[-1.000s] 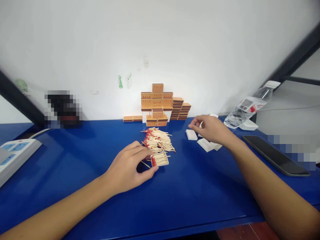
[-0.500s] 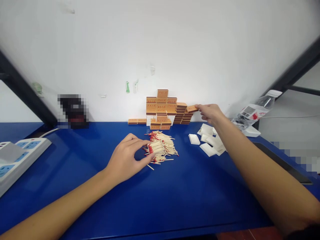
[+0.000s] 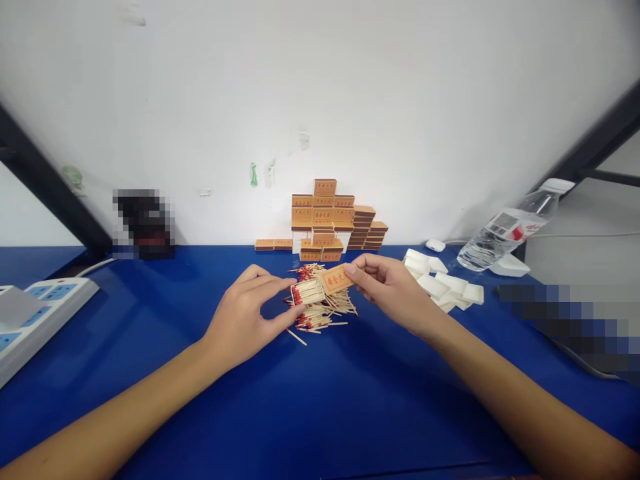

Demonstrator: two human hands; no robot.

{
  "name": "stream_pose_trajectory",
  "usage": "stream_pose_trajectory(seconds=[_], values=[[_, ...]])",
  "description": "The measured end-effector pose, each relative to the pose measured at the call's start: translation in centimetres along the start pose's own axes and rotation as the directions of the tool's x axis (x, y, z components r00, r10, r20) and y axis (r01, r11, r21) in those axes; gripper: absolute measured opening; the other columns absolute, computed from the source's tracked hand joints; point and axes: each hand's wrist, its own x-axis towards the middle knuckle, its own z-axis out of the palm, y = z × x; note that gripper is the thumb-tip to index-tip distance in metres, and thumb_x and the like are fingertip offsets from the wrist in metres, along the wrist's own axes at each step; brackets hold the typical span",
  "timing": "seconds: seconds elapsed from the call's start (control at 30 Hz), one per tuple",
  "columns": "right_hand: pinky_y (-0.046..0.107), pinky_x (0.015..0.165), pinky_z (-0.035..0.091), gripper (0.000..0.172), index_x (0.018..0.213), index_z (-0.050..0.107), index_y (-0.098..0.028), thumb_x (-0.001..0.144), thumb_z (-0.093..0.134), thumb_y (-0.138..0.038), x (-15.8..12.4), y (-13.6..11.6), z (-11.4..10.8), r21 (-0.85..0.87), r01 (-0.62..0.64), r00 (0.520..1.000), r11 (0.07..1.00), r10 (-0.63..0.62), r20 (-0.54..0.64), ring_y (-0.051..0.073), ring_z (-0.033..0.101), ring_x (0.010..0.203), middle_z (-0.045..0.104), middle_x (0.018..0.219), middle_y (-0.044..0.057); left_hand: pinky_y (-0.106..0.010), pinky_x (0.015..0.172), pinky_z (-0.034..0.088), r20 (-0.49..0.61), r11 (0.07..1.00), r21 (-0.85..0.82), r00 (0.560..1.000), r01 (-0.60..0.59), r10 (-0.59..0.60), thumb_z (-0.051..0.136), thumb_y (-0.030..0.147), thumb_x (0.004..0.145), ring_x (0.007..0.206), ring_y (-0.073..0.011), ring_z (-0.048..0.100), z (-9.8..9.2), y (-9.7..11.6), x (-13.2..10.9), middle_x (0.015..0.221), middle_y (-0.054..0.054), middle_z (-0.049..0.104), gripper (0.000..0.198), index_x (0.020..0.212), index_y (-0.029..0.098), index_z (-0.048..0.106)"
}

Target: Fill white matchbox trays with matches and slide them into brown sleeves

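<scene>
Between thumb and fingers, my left hand (image 3: 253, 310) grips a small white matchbox tray (image 3: 309, 292) filled with red-tipped matches. My right hand (image 3: 387, 287) pinches an orange matchbox sleeve (image 3: 335, 278) with red lettering. The sleeve's left end is at the tray's right end; whether the tray has entered it I cannot tell. Below and around both lies a heap of loose matches (image 3: 340, 303) on the blue table. Behind the heap, against the wall, stands a stepped stack of orange matchboxes (image 3: 323, 215), with more orange boxes (image 3: 370, 233) piled at its right.
Several white trays (image 3: 443, 283) lie loose right of the matches. A clear plastic bottle (image 3: 515, 227) leans at the right, near a small white case (image 3: 435, 245). A white power strip (image 3: 55, 307) lies on the left, and a pixelated dark object (image 3: 145, 223) stands by the wall.
My right hand has carried the orange sleeve from the right-hand pile down and left to the tray. My left hand stays over the matches, still gripping the filled tray.
</scene>
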Motion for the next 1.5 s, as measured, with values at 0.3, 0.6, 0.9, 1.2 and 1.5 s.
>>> stream_pose_trajectory(seconds=[0.3,0.6,0.9,1.2,1.5], values=[[0.026,0.052,0.035,0.042,0.082,0.059,-0.02,0.096,0.06,-0.06,-0.1,0.7,-0.4,0.057,-0.051,0.997,0.997,0.047,0.064,0.012,0.046,0.057,0.053,0.066,-0.003,-0.036,0.082,0.057,-0.028,0.999,-0.053,1.0,0.003,-0.004,0.08,0.033,0.09,0.09,-0.0197,0.061,0.2,0.0,-0.2,0.11,-0.005,0.08,0.033,0.12,0.02,0.075],[0.025,0.051,0.036,0.036,0.086,0.054,-0.022,0.1,0.06,-0.054,-1.2,0.5,1.3,0.153,-0.043,0.977,0.987,0.009,0.215,0.01,0.051,0.053,0.055,0.064,-0.005,-0.034,0.081,0.056,-0.006,0.996,-0.06,0.998,-0.062,0.061,0.085,0.035,0.084,0.089,-0.019,0.062,0.4,-0.1,-0.2,0.1,-0.005,0.08,0.04,0.119,0.017,0.076],[0.026,0.055,0.042,0.028,0.118,0.054,-0.022,0.107,0.05,-0.047,-2.3,0.2,2.7,0.159,0.022,0.967,0.987,-0.062,0.246,0.012,0.056,0.059,0.057,0.073,-0.005,-0.032,0.079,0.055,-0.008,0.988,-0.129,0.996,-0.085,0.085,0.087,0.032,0.08,0.086,-0.0176,0.062,0.5,0.0,-0.1,0.092,-0.001,0.08,0.046,0.123,0.024,0.075],[0.031,0.069,0.049,0.036,0.137,0.056,-0.02,0.106,0.053,-0.038,-2.8,-0.1,2.9,-0.056,0.223,0.943,0.973,-0.201,0.265,0.017,0.058,0.079,0.067,0.099,0.005,-0.03,0.077,0.054,0.007,0.985,-0.152,0.997,-0.077,0.079,0.09,0.035,0.075,0.084,-0.0171,0.063,0.3,0.1,0.1,0.09,-0.001,0.078,0.045,0.116,0.022,0.078],[0.033,0.064,0.048,0.058,0.153,0.041,-0.024,0.099,0.061,-0.029,-3.0,0.9,3.2,-0.206,0.298,0.937,0.932,-0.245,0.248,0.016,0.054,0.068,0.062,0.09,0.002,-0.031,0.079,0.055,0.026,0.988,-0.139,0.997,-0.064,0.068,0.087,0.036,0.079,0.087,-0.0176,0.064,0.4,0.1,0.0,0.092,-0.002,0.079,0.044,0.121,0.023,0.076]])
